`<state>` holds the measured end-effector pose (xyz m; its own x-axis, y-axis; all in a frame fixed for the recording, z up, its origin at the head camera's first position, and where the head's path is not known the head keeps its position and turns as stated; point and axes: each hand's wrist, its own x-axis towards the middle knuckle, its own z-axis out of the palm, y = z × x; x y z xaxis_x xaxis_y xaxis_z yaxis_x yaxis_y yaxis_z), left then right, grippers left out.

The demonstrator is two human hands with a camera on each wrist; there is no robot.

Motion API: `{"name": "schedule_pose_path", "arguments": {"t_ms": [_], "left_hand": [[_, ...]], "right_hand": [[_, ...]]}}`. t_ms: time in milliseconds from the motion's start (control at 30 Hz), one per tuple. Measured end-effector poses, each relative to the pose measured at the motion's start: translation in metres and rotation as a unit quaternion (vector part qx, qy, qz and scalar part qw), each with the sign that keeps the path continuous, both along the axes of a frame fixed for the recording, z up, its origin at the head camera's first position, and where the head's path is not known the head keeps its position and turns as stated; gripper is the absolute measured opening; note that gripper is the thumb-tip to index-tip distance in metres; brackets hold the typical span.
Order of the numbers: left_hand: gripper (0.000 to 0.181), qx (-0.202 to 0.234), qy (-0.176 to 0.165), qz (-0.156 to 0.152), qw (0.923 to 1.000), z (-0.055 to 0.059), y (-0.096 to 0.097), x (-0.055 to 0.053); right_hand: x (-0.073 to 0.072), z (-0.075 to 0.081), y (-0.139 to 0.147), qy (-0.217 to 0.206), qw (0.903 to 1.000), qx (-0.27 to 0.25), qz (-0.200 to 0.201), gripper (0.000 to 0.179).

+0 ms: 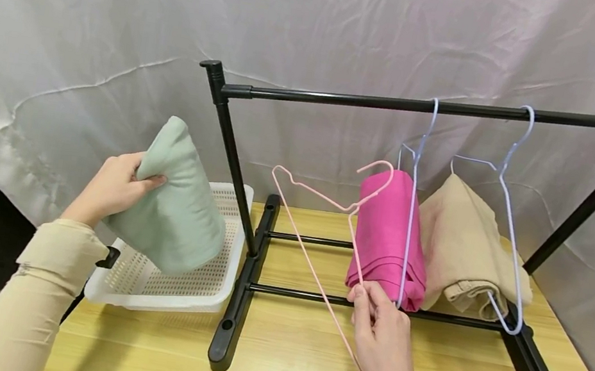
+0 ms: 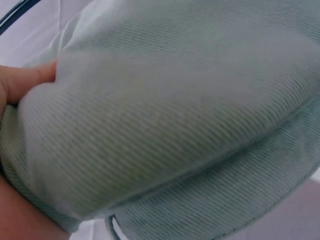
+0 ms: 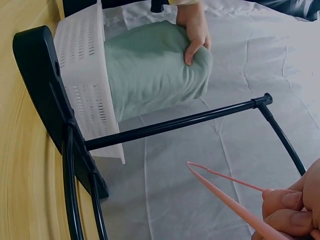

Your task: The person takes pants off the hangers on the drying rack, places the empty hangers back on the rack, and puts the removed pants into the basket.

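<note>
My left hand (image 1: 113, 185) grips one end of a folded light green cloth (image 1: 179, 209), thumb on the near face, and holds it over the white basket (image 1: 229, 265). That ribbed green cloth (image 2: 170, 125) fills most of the left wrist view. Between thumb and fingers, my right hand (image 1: 381, 335) pinches a pink hanger (image 1: 313, 272) by its side, with the hook pointing up. The hanger is in front of the rack's lower bars, apart from the top rail. In the right wrist view, the right hand (image 3: 295, 210) is partly cut off at the edge.
A black rack (image 1: 340, 98) stands on the wooden table (image 1: 283, 352). From its rail hang two lavender hangers, one with a magenta cloth (image 1: 386, 232), the other with a beige cloth (image 1: 463, 244). A pale curtain (image 1: 323, 21) hangs behind.
</note>
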<state>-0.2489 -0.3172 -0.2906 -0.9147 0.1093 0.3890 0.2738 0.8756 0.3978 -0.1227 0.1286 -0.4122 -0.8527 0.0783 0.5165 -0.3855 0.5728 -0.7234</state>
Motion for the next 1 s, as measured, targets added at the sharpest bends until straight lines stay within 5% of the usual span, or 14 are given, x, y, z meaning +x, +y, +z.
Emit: {"name": "schedule_pose_path", "arguments": {"t_ms": [200,367,467,567,633,733,933,1000], "left_hand": [[0.037,0.07,-0.029,0.035,0.9965,-0.01,0.002,-0.012],[0.044,0.157,-0.052,0.06,0.9844,-0.02,0.005,-0.023],[0.048,0.227,-0.064,0.072,0.9691,-0.026,0.007,-0.029],[0.048,0.31,-0.081,0.08,0.9438,-0.031,0.006,-0.033],[0.042,0.38,-0.089,0.079,0.917,-0.034,0.004,-0.035],[0.035,0.497,-0.088,0.056,0.8612,-0.039,-0.001,-0.037],[0.049,0.701,-0.067,-0.028,0.7096,-0.048,-0.007,-0.037],[0.051,0.737,-0.078,-0.033,0.6703,-0.053,-0.008,-0.038]], "right_hand": [[0.0,-0.001,0.001,0.007,1.0,-0.002,0.003,0.021],[0.001,-0.001,0.002,0.006,1.0,-0.006,0.002,0.021],[0.001,-0.001,0.002,0.001,1.0,-0.008,-0.001,0.022],[0.001,-0.001,0.002,-0.005,0.9999,-0.012,0.001,0.023],[0.001,-0.002,0.002,-0.007,0.9999,-0.013,0.003,0.023],[0.001,-0.002,0.001,-0.009,0.9998,-0.016,0.007,0.024],[0.0,-0.003,0.0,-0.01,0.9998,-0.017,0.004,0.023],[0.0,-0.003,0.0,-0.01,0.9998,-0.016,0.001,0.023]]}}
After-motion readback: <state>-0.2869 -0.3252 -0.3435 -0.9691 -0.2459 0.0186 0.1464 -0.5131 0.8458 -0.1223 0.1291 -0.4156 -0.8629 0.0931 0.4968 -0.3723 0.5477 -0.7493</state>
